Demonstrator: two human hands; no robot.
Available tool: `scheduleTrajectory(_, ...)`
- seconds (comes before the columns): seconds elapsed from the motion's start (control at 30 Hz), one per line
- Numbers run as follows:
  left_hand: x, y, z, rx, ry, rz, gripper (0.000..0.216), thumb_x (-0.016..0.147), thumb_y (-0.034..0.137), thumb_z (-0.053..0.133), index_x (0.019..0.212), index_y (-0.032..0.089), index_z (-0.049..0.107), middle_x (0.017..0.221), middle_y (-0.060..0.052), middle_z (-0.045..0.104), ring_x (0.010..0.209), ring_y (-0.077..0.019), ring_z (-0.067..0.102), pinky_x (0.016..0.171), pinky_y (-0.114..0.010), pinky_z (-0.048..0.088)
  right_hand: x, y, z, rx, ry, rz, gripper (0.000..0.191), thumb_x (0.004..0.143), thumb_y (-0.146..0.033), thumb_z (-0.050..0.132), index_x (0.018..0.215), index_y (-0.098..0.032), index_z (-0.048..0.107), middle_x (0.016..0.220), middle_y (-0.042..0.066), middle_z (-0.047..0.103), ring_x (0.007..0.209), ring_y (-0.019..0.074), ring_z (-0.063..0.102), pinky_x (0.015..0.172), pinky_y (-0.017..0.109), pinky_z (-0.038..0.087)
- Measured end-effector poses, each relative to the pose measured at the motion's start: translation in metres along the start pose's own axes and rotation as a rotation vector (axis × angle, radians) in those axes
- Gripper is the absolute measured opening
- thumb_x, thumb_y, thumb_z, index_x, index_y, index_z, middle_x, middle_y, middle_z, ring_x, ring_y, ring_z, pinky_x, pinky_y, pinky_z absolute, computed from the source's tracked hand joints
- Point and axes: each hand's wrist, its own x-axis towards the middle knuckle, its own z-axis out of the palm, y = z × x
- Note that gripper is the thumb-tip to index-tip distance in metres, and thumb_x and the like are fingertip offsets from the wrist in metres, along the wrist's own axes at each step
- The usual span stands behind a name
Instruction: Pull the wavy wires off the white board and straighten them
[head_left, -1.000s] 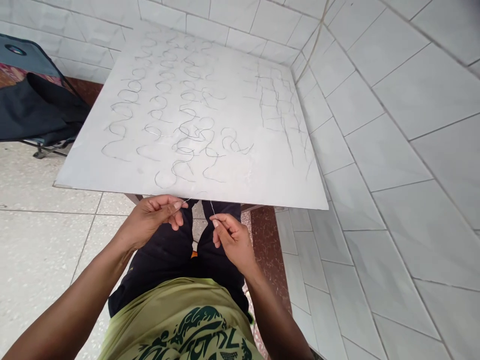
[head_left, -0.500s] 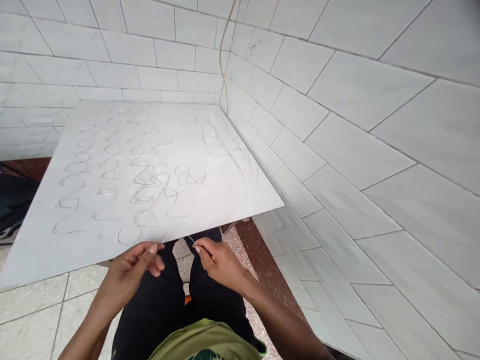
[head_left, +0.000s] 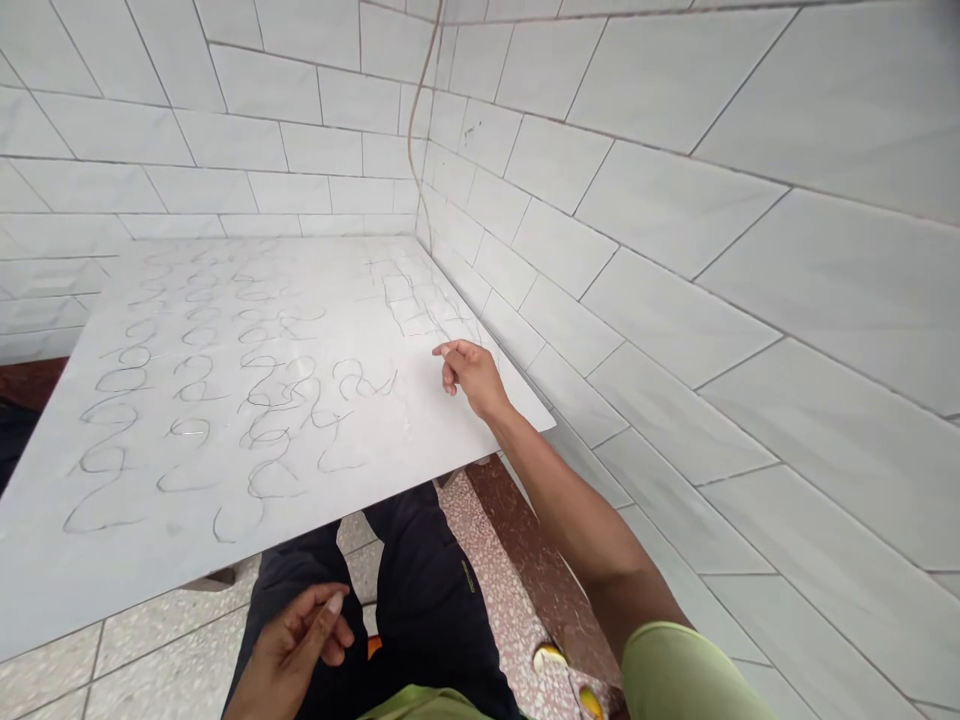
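Observation:
Rows of thin dark curved strands (head_left: 270, 400) lie on a white tabletop (head_left: 435, 430), several of them overlapping. Toward its right side lies a group of straighter thin strands (head_left: 412, 300); whether they are wire or thread I cannot tell. My right hand (head_left: 472, 375) is over the table just in front of this group, index finger stretched out and the others curled, with nothing visible in it. Low over my lap, my left hand (head_left: 304, 640) is closed, thumb against the index finger. Anything in that pinch is too small to make out.
White tiled walls (head_left: 637, 200) meet behind the table, and a thin cable (head_left: 412, 130) hangs down the corner. Beneath the table edge are my dark-trousered legs (head_left: 420, 560) and a speckled floor (head_left: 480, 540). Small yellow objects (head_left: 551, 655) lie at lower right.
My right hand has left the edge, where it pinched a thin pale strand end, and reached over the table's right part. My left hand has dropped toward my lap. The view has shifted slightly.

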Motion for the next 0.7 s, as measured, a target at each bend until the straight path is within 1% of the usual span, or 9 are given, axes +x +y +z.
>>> scheduleTrajectory(0.13, 0.000, -0.017, 0.011, 0.002, -0.071, -0.066, 0.070, 0.084, 0.083, 0.059, 0.111, 0.021, 0.076, 0.081, -0.006, 0.075, 0.071, -0.0226, 0.066, 0.072, -0.036, 0.054, 0.041, 0.010, 0.006, 0.074, 0.034, 0.135, 0.013, 0.096, -0.030, 0.062, 0.094, -0.017, 0.066, 0.057, -0.007, 0.052, 0.044, 0.0083, 0.045, 0.051, 0.025, 0.044)
scheduleTrajectory(0.23, 0.003, -0.028, 0.014, 0.007, -0.121, -0.089, 0.073, 0.083, 0.085, 0.058, 0.108, 0.018, 0.075, 0.080, -0.006, 0.074, 0.070, -0.0206, 0.065, 0.071, -0.033, 0.053, 0.066, 0.017, 0.013, 0.042, 0.055, 0.181, 0.010, 0.098, -0.024, 0.058, 0.095, -0.017, 0.065, 0.059, -0.007, 0.051, 0.044, 0.0075, 0.044, 0.054, 0.024, 0.047)
scheduleTrajectory(0.3, 0.005, -0.035, 0.014, 0.027, -0.128, -0.098, 0.072, 0.083, 0.084, 0.057, 0.108, 0.018, 0.075, 0.081, -0.006, 0.074, 0.071, -0.0211, 0.066, 0.071, -0.033, 0.054, 0.080, 0.020, 0.018, -0.016, 0.067, 0.219, 0.009, 0.098, -0.021, 0.058, 0.093, -0.017, 0.064, 0.059, -0.006, 0.052, 0.044, 0.0073, 0.043, 0.053, 0.024, 0.046)
scheduleTrajectory(0.43, 0.008, -0.043, 0.012, 0.111, -0.089, -0.092, 0.071, 0.084, 0.082, 0.055, 0.112, 0.019, 0.073, 0.083, -0.006, 0.074, 0.076, -0.0231, 0.069, 0.075, -0.034, 0.055, 0.100, 0.026, 0.026, -0.227, 0.095, 0.310, 0.011, 0.096, -0.016, 0.062, 0.085, -0.016, 0.061, 0.054, -0.002, 0.055, 0.041, 0.0092, 0.042, 0.045, 0.025, 0.038)
scheduleTrajectory(0.5, 0.007, -0.043, 0.012, 0.144, -0.081, -0.089, 0.068, 0.085, 0.079, 0.054, 0.112, 0.019, 0.072, 0.083, -0.006, 0.075, 0.076, -0.0238, 0.070, 0.076, -0.035, 0.056, 0.107, 0.029, 0.026, -0.359, 0.096, 0.341, 0.011, 0.095, -0.015, 0.062, 0.085, -0.016, 0.061, 0.054, 0.000, 0.058, 0.041, 0.0107, 0.043, 0.044, 0.026, 0.036)
scheduleTrajectory(0.6, 0.005, -0.043, 0.012, 0.203, -0.096, -0.086, 0.062, 0.089, 0.072, 0.051, 0.113, 0.019, 0.070, 0.084, -0.007, 0.075, 0.077, -0.0244, 0.072, 0.077, -0.034, 0.056, 0.112, 0.030, 0.023, -0.564, 0.065, 0.363, 0.010, 0.097, -0.017, 0.061, 0.087, -0.015, 0.062, 0.059, 0.005, 0.064, 0.045, 0.0136, 0.051, 0.049, 0.028, 0.041)
scheduleTrajectory(0.7, 0.003, -0.044, 0.011, 0.304, -0.109, -0.048, 0.051, 0.095, 0.060, 0.045, 0.115, 0.019, 0.068, 0.088, -0.007, 0.076, 0.081, -0.0243, 0.074, 0.079, -0.033, 0.056, 0.108, 0.027, 0.020, -0.786, 0.043, 0.328, 0.012, 0.099, -0.020, 0.058, 0.091, -0.013, 0.064, 0.072, 0.011, 0.070, 0.060, 0.0196, 0.063, 0.063, 0.033, 0.049)
